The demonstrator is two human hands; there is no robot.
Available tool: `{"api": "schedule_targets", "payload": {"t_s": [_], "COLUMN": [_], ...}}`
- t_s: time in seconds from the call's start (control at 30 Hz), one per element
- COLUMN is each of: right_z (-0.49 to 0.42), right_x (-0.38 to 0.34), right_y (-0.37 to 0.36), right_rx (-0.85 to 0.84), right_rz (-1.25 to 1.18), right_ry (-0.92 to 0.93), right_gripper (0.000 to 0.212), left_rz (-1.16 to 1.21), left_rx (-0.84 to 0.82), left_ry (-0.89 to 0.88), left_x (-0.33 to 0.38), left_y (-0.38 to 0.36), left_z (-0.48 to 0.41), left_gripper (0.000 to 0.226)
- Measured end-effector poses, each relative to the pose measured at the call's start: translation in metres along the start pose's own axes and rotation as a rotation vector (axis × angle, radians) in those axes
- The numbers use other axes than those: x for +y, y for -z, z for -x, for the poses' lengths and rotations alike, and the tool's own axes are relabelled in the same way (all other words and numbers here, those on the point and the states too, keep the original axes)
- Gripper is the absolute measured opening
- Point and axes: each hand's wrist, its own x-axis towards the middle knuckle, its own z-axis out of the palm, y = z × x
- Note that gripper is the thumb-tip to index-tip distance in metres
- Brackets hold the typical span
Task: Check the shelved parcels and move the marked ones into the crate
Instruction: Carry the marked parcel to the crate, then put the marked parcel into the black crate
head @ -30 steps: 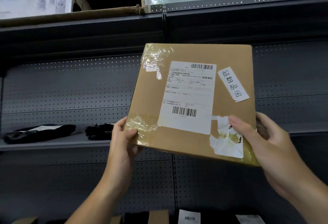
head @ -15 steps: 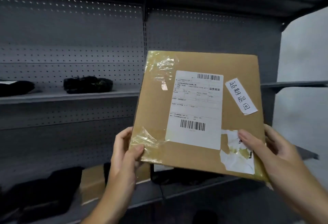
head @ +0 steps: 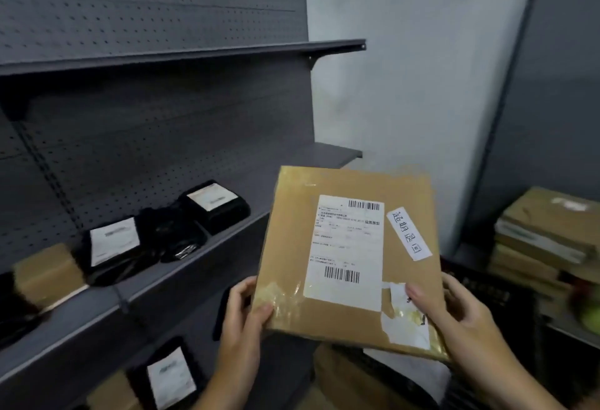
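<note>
I hold a flat brown cardboard parcel point(head: 350, 182) in front of me, its face toward the camera. It carries a white shipping label with barcodes and a slanted white strip with handwritten characters at its right. My left hand point(head: 242, 315) grips the lower left corner, thumb on the taped front. My right hand point(head: 461, 315) grips the lower right corner, thumb on a torn white sticker. A dark crate point(head: 487, 289) shows partly behind and below the parcel at the right.
Grey pegboard shelving point(head: 194, 52) fills the left. On its middle shelf lie black bagged parcels point(head: 214, 205) with white labels and a brown box point(head: 45, 270). Another labelled black bag point(head: 168, 377) lies lower. Stacked cardboard boxes point(head: 545, 234) stand at the right by a white wall.
The view has swung right and down, away from the upper shelves toward the shelf end, wall and crate. The parcel stays held in both hands and now sits lower in view.
</note>
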Motion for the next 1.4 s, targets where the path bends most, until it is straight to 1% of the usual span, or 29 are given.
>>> {"api": "schedule_targets", "payload": {"t_s": [0.07,0.1,0.17,0.27,0.37,0.5,0.63,0.73,0.87,0.97,1.1,1.17,1.23,1.27,1.33,1.37,1.4], "right_z": [-0.01,-0.016,-0.03,-0.053,-0.072,-0.092,-0.106,-0.116,-0.127,-0.14,-0.161,-0.169,-0.173,-0.174,-0.175,-0.176,-0.177], "right_x": [0.022,0.033,0.056,0.089,0.123,0.157,0.175,0.188,0.2,0.208,0.235,0.249,0.26,0.264,0.271,0.273,0.276], "right_y": [0.04,0.062,0.108,0.173,0.225,0.259,0.273,0.277,0.266,0.239,0.203,0.194,0.186,0.182,0.178,0.177,0.177], "right_rx": [0.067,0.101,0.168,0.266,0.341,0.387,0.444,0.504,0.572,0.639,0.715,0.757,0.808,0.835,0.88,0.883,0.887], "right_rz": [0.008,0.008,0.005,-0.003,-0.015,-0.014,-0.016,0.004,0.066,0.127,0.198,0.222,0.264,0.283,0.344,0.356,0.369], "right_ry": [-0.039,-0.06,-0.103,-0.174,-0.235,-0.309,-0.363,-0.399,-0.486,-0.524,-0.542,-0.587,-0.623,-0.633,-0.615,-0.612,-0.62], "right_gripper": [0.041,0.041,0.05,0.062,0.056,0.052,0.064,0.065,0.072,0.067,0.048,0.044,0.042,0.043,0.06,0.064,0.061], "left_rz": [-0.068,-0.11,-0.182,-0.272,-0.338,-0.387,-0.445,-0.489,-0.569,-0.594,-0.611,-0.601,-0.594,-0.595,-0.615,-0.622,-0.624], "left_rx": [-0.084,-0.131,-0.21,-0.345,-0.453,-0.552,-0.636,-0.73,-0.829,-0.866,-0.936,-0.965,-0.988,-0.993,-1.014,-1.03,-1.043], "left_ry": [0.054,0.081,0.133,0.226,0.298,0.352,0.413,0.498,0.571,0.59,0.578,0.591,0.628,0.642,0.629,0.617,0.616], "left_x": [-0.023,-0.036,-0.063,-0.101,-0.129,-0.157,-0.183,-0.204,-0.228,-0.243,-0.269,-0.284,-0.298,-0.304,-0.316,-0.32,-0.324], "left_y": [-0.045,-0.069,-0.119,-0.191,-0.252,-0.3,-0.328,-0.342,-0.349,-0.347,-0.346,-0.348,-0.346,-0.344,-0.342,-0.342,-0.342], "left_z": [-0.005,-0.008,-0.015,-0.021,-0.025,-0.036,-0.056,-0.072,-0.096,-0.124,-0.167,-0.178,-0.181,-0.181,-0.182,-0.184,-0.185], "left_gripper": [0.026,0.028,0.029,0.026,0.029,0.026,0.022,0.019,0.026,0.029,0.028,0.028,0.033,0.037,0.042,0.042,0.042]}}
